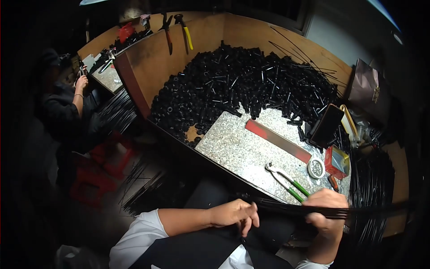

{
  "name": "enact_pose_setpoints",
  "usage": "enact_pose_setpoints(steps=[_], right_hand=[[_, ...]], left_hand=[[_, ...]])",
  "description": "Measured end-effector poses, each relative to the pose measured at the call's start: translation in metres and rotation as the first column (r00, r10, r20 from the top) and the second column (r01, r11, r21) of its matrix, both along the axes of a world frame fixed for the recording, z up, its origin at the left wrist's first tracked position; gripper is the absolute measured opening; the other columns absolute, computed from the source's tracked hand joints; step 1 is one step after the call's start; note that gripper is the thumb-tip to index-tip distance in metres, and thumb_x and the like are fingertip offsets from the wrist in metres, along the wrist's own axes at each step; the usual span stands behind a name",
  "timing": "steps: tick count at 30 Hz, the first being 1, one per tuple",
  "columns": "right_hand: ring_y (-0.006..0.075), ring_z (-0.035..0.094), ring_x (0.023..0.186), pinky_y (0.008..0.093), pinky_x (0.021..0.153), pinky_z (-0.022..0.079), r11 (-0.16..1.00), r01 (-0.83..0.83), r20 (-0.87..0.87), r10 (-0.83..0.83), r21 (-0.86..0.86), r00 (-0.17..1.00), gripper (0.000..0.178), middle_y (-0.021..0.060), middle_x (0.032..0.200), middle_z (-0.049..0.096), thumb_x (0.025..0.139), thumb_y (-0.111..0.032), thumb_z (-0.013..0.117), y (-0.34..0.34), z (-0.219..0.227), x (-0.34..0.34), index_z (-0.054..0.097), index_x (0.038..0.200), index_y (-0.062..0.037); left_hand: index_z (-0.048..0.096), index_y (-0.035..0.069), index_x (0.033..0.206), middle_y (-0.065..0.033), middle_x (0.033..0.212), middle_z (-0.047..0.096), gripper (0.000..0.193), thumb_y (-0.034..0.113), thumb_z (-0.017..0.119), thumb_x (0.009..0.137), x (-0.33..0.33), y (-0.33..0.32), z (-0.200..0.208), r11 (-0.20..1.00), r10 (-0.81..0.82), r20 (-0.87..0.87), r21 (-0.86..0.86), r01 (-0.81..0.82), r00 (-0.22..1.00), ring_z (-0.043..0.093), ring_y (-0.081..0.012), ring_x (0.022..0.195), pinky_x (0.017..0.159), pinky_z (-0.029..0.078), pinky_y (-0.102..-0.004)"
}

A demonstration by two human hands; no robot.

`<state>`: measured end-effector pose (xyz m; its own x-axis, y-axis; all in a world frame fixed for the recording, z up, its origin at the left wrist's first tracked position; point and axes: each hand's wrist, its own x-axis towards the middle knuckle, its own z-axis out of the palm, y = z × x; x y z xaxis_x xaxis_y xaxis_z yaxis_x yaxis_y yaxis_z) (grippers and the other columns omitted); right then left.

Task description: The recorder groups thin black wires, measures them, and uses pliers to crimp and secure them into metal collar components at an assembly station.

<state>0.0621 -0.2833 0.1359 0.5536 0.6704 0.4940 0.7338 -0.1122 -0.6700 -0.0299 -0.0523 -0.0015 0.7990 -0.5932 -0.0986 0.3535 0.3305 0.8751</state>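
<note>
My right hand [329, 204] is wrapped round a bundle of thin black rods [280, 206], which lies level across the near edge of the worktop and runs off to the right. Close to the bundle's left end is my left hand [233, 215], its fingers loosely bent and apart, with nothing visible in them. Just beyond the rods, end-cutting pincers with green handles [290, 184] rest on the speckled worktop [228, 143]. A worn red bar [277, 140] lies slantwise behind them. Right of the pincers stand a round white dish [316, 167] and a red-and-yellow box [337, 162].
A heap of small black tubular parts [242, 80] fills the wooden bin behind. A dark phone [327, 126] leans at the right, near a dark bag [369, 87]. More black rods [371, 193] stand at far right. Leftward, a co-worker's hand [81, 84] holds pliers beyond red stools [112, 154].
</note>
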Motion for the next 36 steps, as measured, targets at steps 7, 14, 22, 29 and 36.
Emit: enact_pose_setpoints(steps=[7,14,22,29,36], right_hand=[[0.0191,0.062,0.069,0.0318,0.065,0.051,0.873,-0.325,-0.533,0.091,-0.363,0.841,0.020,0.0084,0.077,0.066,0.076,-0.015,0.075,0.058,-0.103,0.004,0.065,0.082,0.0013],[0.0178,0.063,0.071,0.0306,0.067,0.051,0.799,-0.412,-0.549,0.126,-0.437,0.826,0.026,0.0080,0.078,0.067,0.075,-0.022,0.077,0.075,-0.118,0.005,0.067,0.086,-0.0004],[0.0105,0.053,0.068,0.0248,0.065,0.046,0.920,-0.353,-0.620,0.378,0.169,0.688,0.037,0.0037,0.087,0.064,0.075,-0.020,0.077,0.051,-0.049,0.038,0.063,0.101,0.0023],[0.0102,0.058,0.074,0.0253,0.069,0.048,0.968,0.025,-0.498,0.106,0.249,0.861,0.002,0.0037,0.081,0.064,0.080,0.002,0.064,0.077,-0.056,0.030,0.064,0.082,0.0008],[0.0201,0.064,0.075,0.0327,0.071,0.054,0.932,-0.021,-0.672,0.277,0.362,0.687,0.009,0.0141,0.083,0.065,0.090,-0.005,0.057,0.102,-0.053,0.026,0.055,0.094,0.0032]], left_hand=[[0.042,0.002,0.126,-0.0062,0.099,0.056,0.052,0.021,0.069,0.085,0.040,0.022,0.072,0.756,0.455,0.635,0.096,-0.648,0.624,0.056,-0.0104,0.093,0.080,0.047,-0.0248],[0.041,0.005,0.126,-0.0020,0.087,0.057,0.050,0.009,0.068,0.084,0.064,0.028,0.099,0.867,0.498,0.394,-0.205,-0.455,0.772,0.057,-0.0071,0.081,0.071,0.049,-0.0211],[0.058,0.001,0.108,-0.0023,0.082,0.061,0.023,0.000,0.062,0.086,0.064,0.028,0.114,0.922,0.385,0.529,-0.189,-0.337,0.756,0.059,-0.0069,0.072,0.062,0.049,-0.0209],[0.066,-0.002,0.090,-0.0039,0.079,0.062,0.008,0.001,0.065,0.083,0.074,0.033,0.111,0.760,0.427,0.777,-0.031,-0.649,0.463,0.058,-0.0070,0.066,0.057,0.047,-0.0208],[0.056,-0.001,0.116,-0.0070,0.098,0.061,0.032,0.003,0.063,0.086,0.074,0.049,0.102,0.719,0.549,0.677,-0.083,-0.690,0.491,0.061,-0.0083,0.075,0.064,0.049,-0.0199]])
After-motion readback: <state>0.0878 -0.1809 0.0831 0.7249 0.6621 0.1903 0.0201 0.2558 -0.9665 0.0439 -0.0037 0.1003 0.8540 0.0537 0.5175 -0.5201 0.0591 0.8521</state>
